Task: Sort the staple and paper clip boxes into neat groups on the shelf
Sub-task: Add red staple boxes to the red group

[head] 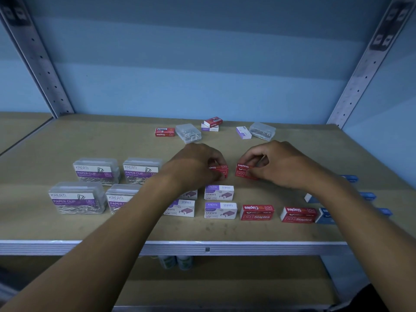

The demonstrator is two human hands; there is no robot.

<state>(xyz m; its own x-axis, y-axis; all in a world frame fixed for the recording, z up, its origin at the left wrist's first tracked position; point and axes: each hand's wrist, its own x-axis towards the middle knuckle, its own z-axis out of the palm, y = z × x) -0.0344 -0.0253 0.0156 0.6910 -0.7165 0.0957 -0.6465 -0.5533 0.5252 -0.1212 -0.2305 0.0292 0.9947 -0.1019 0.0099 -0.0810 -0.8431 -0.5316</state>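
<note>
My left hand (pixel 195 164) pinches a red staples box (pixel 221 170) at mid-shelf. Beside it my right hand (pixel 279 165) grips another red staples box (pixel 244 171). Several clear paper clip boxes (pixel 96 171) stand grouped at the left. White-and-purple staple boxes (pixel 219 192) sit in rows in front of my hands. Two red staples boxes (pixel 257 212) lie at the front right. Blue boxes (pixel 325 215) lie further right, partly hidden by my right forearm.
At the back of the wooden shelf (pixel 67 226) lie a red box (pixel 165 132), two clear cases (pixel 188 133), a stacked red and white pair (pixel 212 123) and a purple-white box (pixel 243 132). Metal uprights (pixel 42 64) flank the shelf. Bottles (pixel 175 262) stand below.
</note>
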